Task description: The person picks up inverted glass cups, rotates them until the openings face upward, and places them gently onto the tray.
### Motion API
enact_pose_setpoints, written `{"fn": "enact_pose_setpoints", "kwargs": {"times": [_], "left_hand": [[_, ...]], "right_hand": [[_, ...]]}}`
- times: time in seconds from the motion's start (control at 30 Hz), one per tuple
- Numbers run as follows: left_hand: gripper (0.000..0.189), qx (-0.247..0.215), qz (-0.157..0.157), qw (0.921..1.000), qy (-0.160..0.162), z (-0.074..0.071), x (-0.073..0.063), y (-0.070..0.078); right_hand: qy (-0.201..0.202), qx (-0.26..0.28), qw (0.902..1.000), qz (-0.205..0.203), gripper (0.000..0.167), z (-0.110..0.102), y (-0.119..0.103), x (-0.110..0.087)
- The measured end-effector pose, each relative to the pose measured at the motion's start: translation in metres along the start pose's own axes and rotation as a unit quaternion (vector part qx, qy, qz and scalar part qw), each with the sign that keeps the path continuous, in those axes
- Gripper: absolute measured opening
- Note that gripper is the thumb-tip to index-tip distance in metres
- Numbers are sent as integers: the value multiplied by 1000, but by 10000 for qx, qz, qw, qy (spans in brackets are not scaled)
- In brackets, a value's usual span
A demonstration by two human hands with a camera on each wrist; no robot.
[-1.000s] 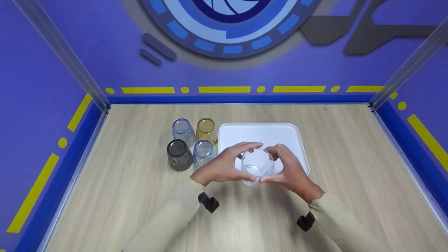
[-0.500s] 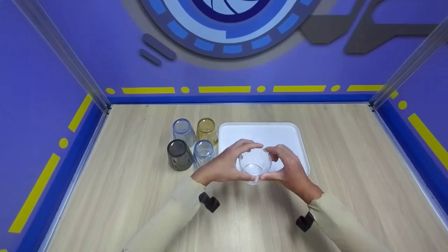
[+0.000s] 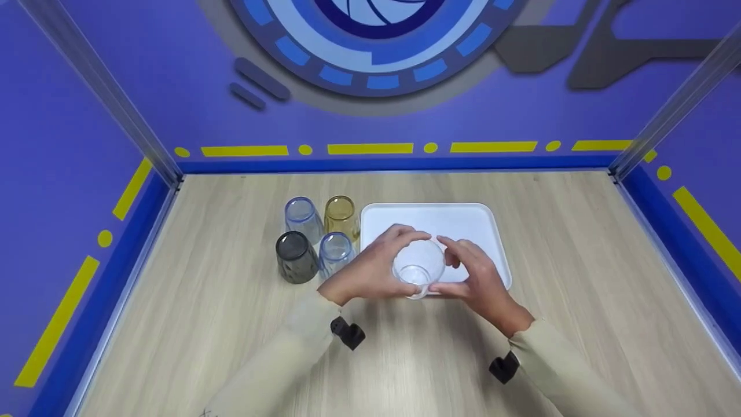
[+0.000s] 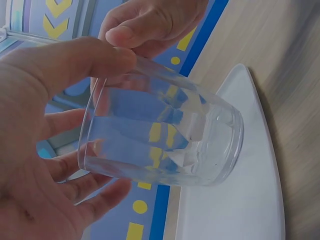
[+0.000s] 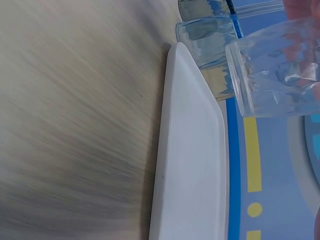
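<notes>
A clear faceted drinking glass (image 3: pixel 418 263) is held up over the front part of a white tray (image 3: pixel 431 217), tilted, its rim up and its thick base toward the tray. My left hand (image 3: pixel 385 263) grips its left side near the rim, thumb in front, fingers behind. From the right, my right hand (image 3: pixel 477 281) has thumb and index finger round the same rim, their tips close to those of the left hand. In the left wrist view the glass (image 4: pixel 165 127) lies between the left thumb and spread fingers. Most of the right hand falls outside the right wrist view.
Left of the tray, several upturned glasses stand close together: a dark grey glass (image 3: pixel 297 258), an amber glass (image 3: pixel 341 217), a blue-rimmed glass (image 3: pixel 303 219) and a light blue glass (image 3: pixel 336 253). Blue-purple walls (image 3: pixel 370 124) enclose the wooden table (image 3: pixel 202 330).
The clear glass has shifted a little left and away from me, its tilt slightly changed. My left hand has moved slightly with it; the right hand has barely moved. The standing glasses are unmoved.
</notes>
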State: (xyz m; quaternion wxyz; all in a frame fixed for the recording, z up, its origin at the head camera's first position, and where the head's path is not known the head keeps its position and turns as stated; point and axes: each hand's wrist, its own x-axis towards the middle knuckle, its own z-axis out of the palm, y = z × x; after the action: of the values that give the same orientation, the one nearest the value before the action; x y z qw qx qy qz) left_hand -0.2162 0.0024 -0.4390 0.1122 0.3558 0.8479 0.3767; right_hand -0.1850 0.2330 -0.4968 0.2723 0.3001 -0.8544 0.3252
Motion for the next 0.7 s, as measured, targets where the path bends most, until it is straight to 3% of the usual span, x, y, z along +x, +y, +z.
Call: {"fn": "enact_pose_setpoints", "kwargs": {"times": [0.27, 0.57, 0.7], "left_hand": [[77, 227, -69, 9996, 166, -3, 2, -1], [82, 333, -312, 9988, 171, -8, 4, 1], [85, 381, -457, 9980, 214, -10, 6, 2]], "right_hand": [[-81, -237, 9996, 117, 74, -2, 3, -4], [-239, -195, 9974, 658, 46, -3, 1, -9], [-218, -144, 9977, 618, 38, -2, 2, -10]]}}
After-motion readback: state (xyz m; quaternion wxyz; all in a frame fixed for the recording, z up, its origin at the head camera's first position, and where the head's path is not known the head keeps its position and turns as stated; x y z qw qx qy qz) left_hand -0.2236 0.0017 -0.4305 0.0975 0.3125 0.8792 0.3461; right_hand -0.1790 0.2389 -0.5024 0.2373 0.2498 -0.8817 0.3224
